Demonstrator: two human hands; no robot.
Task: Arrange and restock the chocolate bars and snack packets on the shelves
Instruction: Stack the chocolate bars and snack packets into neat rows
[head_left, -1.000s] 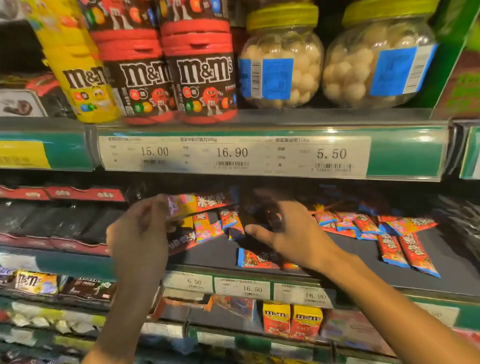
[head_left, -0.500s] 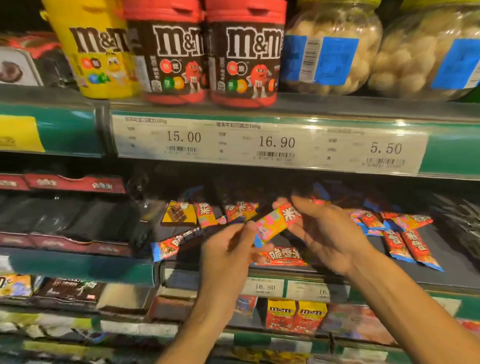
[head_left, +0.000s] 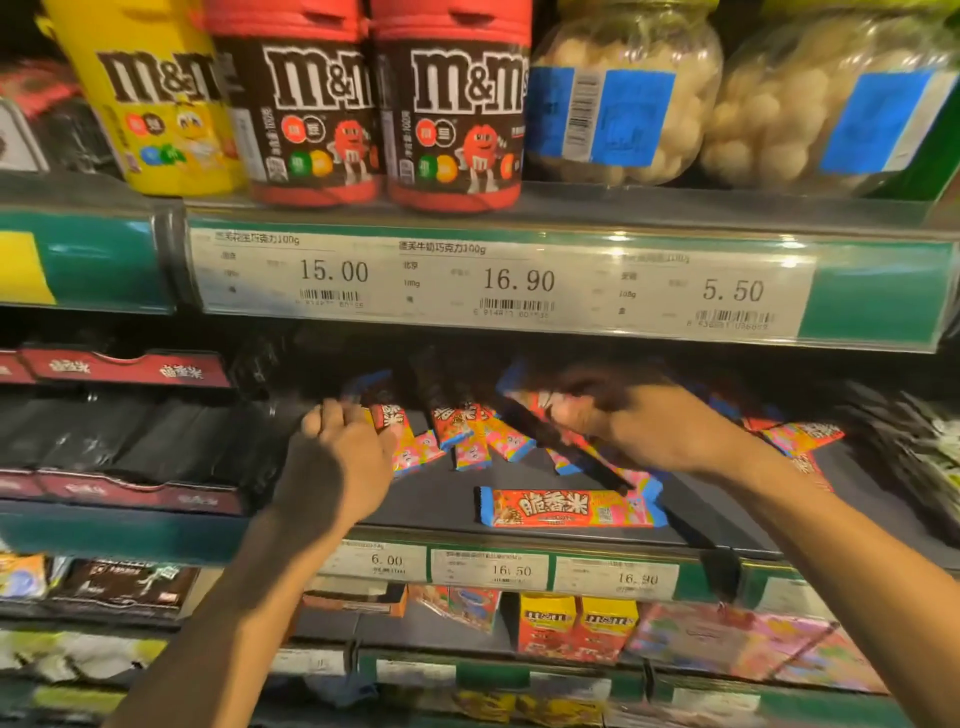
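The middle shelf has a low gap under the price rail, with bare dark floor toward its near edge and boxed dark bars walling off the left. My left hand reaches in knuckles-up, fingers curled onto a pink-and-orange chocolate bar pointing far to near, while my right hand, blurred, seems to pinch several bars. One loose bar lies near the edge, its long axis running left to right.
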